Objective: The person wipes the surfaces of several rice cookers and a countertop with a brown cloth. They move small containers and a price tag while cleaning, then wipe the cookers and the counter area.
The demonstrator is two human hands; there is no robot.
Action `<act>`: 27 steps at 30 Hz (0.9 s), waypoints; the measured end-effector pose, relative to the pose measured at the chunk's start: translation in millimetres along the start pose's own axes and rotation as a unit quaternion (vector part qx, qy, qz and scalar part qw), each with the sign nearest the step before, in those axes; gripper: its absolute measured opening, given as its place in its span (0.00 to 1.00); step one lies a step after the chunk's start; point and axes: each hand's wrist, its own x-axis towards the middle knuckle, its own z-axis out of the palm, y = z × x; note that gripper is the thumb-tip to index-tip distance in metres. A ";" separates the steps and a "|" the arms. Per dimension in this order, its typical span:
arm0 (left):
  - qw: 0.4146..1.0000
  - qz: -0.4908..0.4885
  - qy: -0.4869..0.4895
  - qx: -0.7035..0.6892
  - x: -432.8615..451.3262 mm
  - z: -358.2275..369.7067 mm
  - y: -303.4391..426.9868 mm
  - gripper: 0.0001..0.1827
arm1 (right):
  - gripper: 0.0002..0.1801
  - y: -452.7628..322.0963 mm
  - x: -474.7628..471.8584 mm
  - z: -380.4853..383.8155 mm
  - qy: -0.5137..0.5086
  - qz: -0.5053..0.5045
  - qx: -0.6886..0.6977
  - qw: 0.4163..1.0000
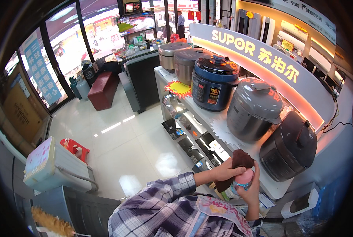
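My left hand (227,171) grips a dark brown cloth (243,159), part of which hangs below the fingers. Held upright in my right hand (251,191) is a small bottle (244,177) with a pink top and blue at its neck; my fingers cover much of its body. The cloth touches or nearly touches the pink top. Just beyond my hands, a dark electric pressure cooker (287,148) stands at the near end of a white display counter (278,188). A grey pressure cooker (253,111) and a blue-black one (213,86) stand farther along.
Two rice cookers (172,56) occupy the counter's far end. Gas cooktops (191,149) fill the shelves below. A lit sign (253,53) curves behind the cookers. Left are a washing machine (58,169), a red plastic stool (75,149) and a fluffy duster (50,222). A bench (104,90) stands farther off.
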 end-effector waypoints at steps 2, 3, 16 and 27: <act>1.000 -0.012 0.001 -0.013 -1.2 -2.1 4.4 0.28 | 0.64 -6.0 1.0 5.8 0.013 0.027 0.105 0.994; 1.000 -0.019 0.000 -0.021 -2.5 -2.7 5.5 0.28 | 0.64 -6.1 0.5 10.2 0.021 0.038 0.150 0.988; 0.935 -0.262 0.162 0.173 -4.1 16.3 -6.3 0.21 | 0.55 32.2 -16.4 22.8 0.104 0.030 -0.139 0.984; 0.977 -0.210 -0.010 0.044 -6.5 37.2 -50.4 0.15 | 0.46 92.5 -181.6 -37.2 0.339 0.311 -0.079 0.884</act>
